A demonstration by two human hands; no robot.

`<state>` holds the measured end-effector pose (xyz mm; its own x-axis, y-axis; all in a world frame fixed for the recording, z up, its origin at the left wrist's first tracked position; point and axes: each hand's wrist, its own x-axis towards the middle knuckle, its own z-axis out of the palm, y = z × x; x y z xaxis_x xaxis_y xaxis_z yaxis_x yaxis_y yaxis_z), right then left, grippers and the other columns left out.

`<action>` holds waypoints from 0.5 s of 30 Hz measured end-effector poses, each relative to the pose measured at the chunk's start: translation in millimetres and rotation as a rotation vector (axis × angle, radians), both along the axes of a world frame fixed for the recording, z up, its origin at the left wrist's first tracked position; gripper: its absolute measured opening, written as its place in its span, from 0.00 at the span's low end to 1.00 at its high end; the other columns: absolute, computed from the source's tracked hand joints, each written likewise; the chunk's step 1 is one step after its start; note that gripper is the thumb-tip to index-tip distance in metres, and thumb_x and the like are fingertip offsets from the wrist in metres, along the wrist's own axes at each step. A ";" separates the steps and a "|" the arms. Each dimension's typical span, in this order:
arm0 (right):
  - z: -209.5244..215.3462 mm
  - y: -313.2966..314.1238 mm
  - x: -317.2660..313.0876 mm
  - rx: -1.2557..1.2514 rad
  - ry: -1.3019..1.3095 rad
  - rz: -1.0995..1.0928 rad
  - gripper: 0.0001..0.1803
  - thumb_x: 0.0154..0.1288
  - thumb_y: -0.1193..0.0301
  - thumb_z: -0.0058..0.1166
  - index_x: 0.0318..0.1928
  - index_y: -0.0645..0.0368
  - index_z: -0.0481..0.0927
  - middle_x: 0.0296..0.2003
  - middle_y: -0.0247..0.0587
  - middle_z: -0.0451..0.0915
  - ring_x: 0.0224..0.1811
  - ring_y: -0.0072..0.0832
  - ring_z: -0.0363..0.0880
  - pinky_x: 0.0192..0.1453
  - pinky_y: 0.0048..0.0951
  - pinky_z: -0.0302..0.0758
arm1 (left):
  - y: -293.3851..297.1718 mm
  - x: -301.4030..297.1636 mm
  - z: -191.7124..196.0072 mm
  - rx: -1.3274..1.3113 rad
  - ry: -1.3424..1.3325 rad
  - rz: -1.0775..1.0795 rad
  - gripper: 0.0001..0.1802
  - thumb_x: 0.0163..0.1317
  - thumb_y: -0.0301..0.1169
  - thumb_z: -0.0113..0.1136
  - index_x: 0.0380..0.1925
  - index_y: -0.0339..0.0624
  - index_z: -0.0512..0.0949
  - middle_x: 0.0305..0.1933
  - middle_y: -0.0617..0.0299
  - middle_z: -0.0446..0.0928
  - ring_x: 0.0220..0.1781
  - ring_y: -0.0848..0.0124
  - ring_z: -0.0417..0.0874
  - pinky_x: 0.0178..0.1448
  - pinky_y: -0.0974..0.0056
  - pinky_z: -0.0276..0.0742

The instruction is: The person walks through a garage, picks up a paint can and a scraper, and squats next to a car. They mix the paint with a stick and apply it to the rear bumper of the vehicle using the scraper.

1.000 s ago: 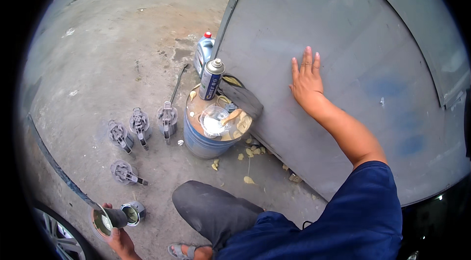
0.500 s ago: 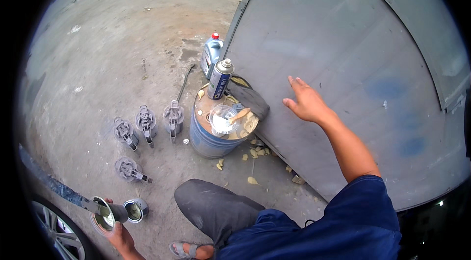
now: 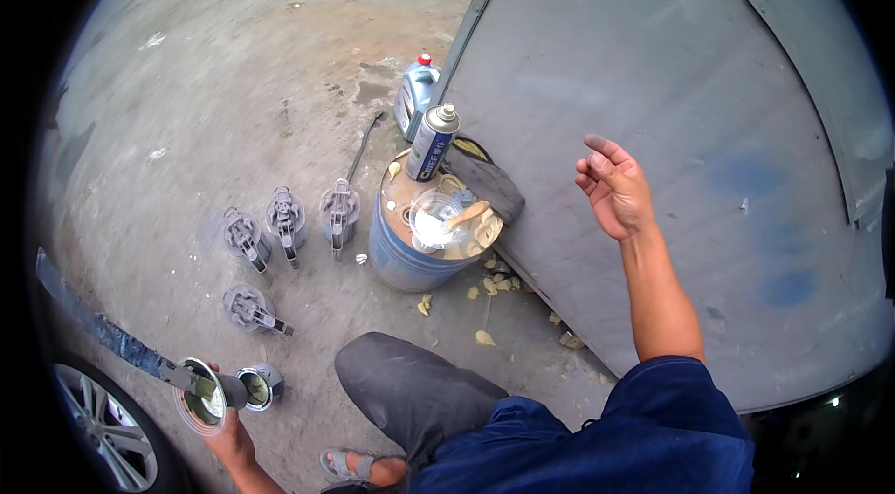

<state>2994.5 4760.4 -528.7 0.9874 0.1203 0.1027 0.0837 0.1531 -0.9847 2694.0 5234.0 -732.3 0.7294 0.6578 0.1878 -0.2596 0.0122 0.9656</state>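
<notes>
My left hand (image 3: 231, 441) is closed round a clear plastic cup (image 3: 192, 421) at the lower left. Pale greenish stuff lies in the cup, which tilts toward me. A long, flat, paint-stained metal strip (image 3: 107, 334) reaches into it from the left. Just beyond the cup stands an opened metal can (image 3: 272, 384) with a dark greenish inside. My right hand (image 3: 619, 191) is raised in front of the large grey panel (image 3: 653, 56), palm turned up, index finger out and the others loosely bent. Nothing shows in it.
A blue drum (image 3: 396, 261) carries a spray can (image 3: 434, 144), a clear tub (image 3: 432, 219) and a wooden-handled tool (image 3: 469, 213). Behind it is a red-capped jug (image 3: 414, 101). Several dusty grey pots with handled tops (image 3: 285, 222) stand on the ground. A car wheel (image 3: 107, 429) is at lower left.
My right hand has turned from palm down and flat to palm up, its fingers bending. My left hand still holds the cup, slightly shifted. The whole view has shifted a little.
</notes>
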 end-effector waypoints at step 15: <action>-52.1 132.2 -54.3 -0.189 -0.079 0.460 0.07 0.65 0.73 0.58 0.40 0.64 0.76 0.28 0.36 0.76 0.28 0.21 0.76 0.32 0.22 0.75 | -8.3 5.3 11.7 -0.091 0.145 0.032 0.53 0.31 0.22 0.77 0.63 0.37 0.61 0.59 0.58 0.71 0.61 0.64 0.72 0.66 0.60 0.67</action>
